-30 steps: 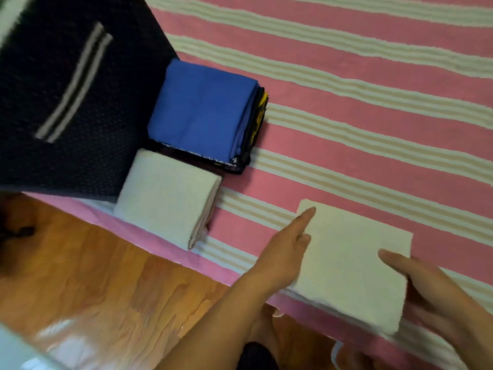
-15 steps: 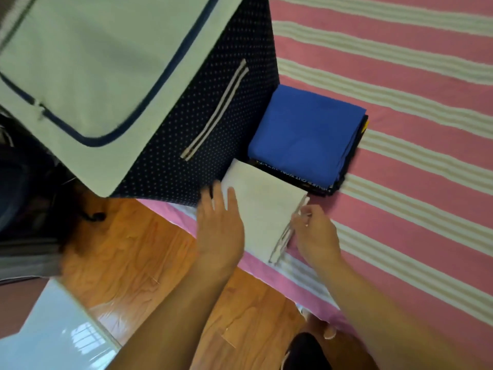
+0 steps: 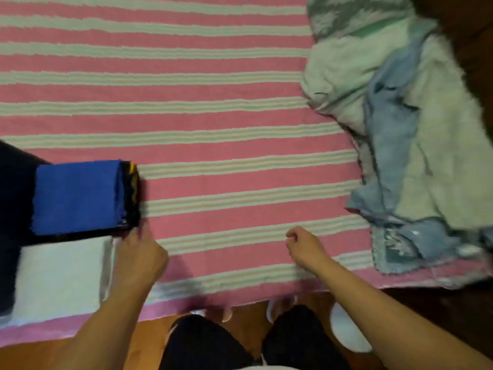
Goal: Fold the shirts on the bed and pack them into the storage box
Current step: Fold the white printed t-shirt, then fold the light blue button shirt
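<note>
A stack of folded white shirts (image 3: 58, 273) lies at the bed's near left edge. Behind it sits a folded stack with a blue shirt (image 3: 77, 196) on top, against the dark storage box (image 3: 13, 177) at the far left. My left hand (image 3: 140, 259) reaches along the right edge of the white stack, fingers extended and touching it; motion blur hides the exact contact. My right hand (image 3: 305, 248) hovers over the bedspread with loosely curled fingers and holds nothing. A heap of unfolded shirts (image 3: 426, 129) in white, pale green and light blue lies at the right.
The pink bedspread with cream stripes (image 3: 213, 129) lies bare between the folded stacks and the heap. The bed's near edge runs across the bottom, with wooden floor (image 3: 149, 340), my dark-trousered legs (image 3: 208, 343) and a white slipper (image 3: 346, 332) below it.
The view has swung right from the box to the heap. The folded white shirt was set on the white stack and released. My right hand has moved right, away from the stack.
</note>
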The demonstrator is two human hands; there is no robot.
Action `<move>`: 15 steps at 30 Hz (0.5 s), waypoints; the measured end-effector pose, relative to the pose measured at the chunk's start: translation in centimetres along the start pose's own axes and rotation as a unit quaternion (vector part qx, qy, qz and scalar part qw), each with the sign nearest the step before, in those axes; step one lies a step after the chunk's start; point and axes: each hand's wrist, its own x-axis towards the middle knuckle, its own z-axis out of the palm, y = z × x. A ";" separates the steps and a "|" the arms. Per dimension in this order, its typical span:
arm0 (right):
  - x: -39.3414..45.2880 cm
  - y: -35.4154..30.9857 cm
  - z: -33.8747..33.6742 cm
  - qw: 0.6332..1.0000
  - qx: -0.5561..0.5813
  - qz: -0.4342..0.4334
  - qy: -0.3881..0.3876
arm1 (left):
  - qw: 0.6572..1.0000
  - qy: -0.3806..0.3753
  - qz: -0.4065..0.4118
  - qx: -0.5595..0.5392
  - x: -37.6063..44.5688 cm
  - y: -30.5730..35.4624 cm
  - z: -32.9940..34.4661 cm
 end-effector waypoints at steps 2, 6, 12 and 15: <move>-0.7 3.4 -5.1 0.999 0.032 0.015 0.027 | 0.992 -0.066 0.107 -0.014 -3.0 10.2 1.1; 1.0 10.4 -13.1 0.999 0.022 0.008 0.041 | 0.974 -0.149 0.161 -0.056 -8.4 27.0 3.3; 6.3 20.7 -26.2 0.991 -0.071 0.025 0.110 | 0.963 -0.152 0.212 -0.064 -13.6 37.7 2.8; 9.1 22.0 -27.5 0.995 -0.046 0.025 0.088 | 0.965 -0.139 0.198 -0.105 -14.5 37.9 2.0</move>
